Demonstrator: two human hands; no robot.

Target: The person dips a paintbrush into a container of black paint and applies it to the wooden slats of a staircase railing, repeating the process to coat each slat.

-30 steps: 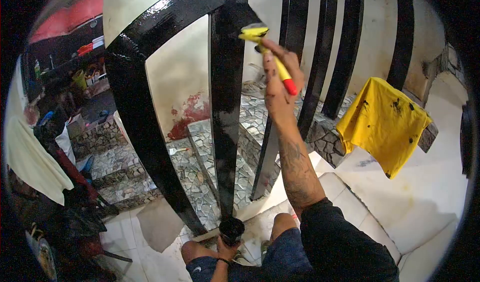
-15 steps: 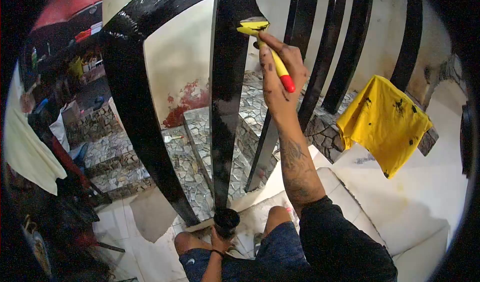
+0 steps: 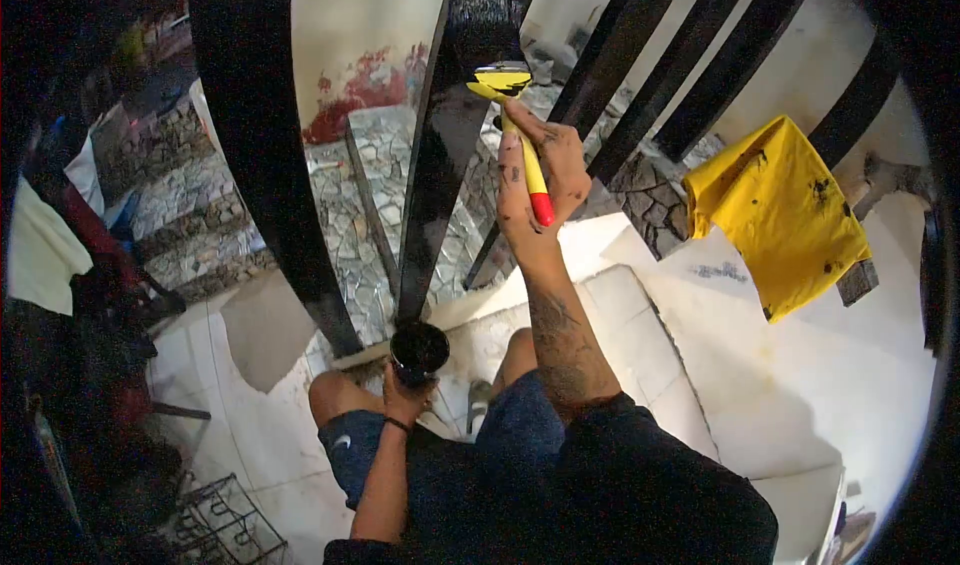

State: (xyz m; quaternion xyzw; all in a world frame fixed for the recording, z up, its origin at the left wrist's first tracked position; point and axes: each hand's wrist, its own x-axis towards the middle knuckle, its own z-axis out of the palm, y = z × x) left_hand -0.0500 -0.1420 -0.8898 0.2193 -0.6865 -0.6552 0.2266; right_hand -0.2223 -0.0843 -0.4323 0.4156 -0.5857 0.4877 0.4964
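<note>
My right hand (image 3: 543, 170) is wrapped around the yellow and red handle of a wide paintbrush (image 3: 503, 77). The brush's dark bristles lie against a black upright slat (image 3: 437, 145) of the railing. Dark smudges mark my fingers. Lower down, between my knees and the foot of that slat, my left hand (image 3: 407, 395) grips a small dark cup (image 3: 419, 353) with black paint inside. Part of the cup's base is hidden by my fingers.
Several more black slats (image 3: 625, 50) stand to the right, with a wider black post (image 3: 245, 115) on the left. A paint-spotted yellow cloth (image 3: 780, 220) hangs over a stone ledge. Behind the railing are stone-patterned steps (image 3: 195, 205). A dark wire rack (image 3: 230, 520) sits on the tiled floor.
My right hand has brought the brush lower along the same slat, and its bristles now show fully against the wood face. The view has tilted downward. The left hand still holds the cup.
</note>
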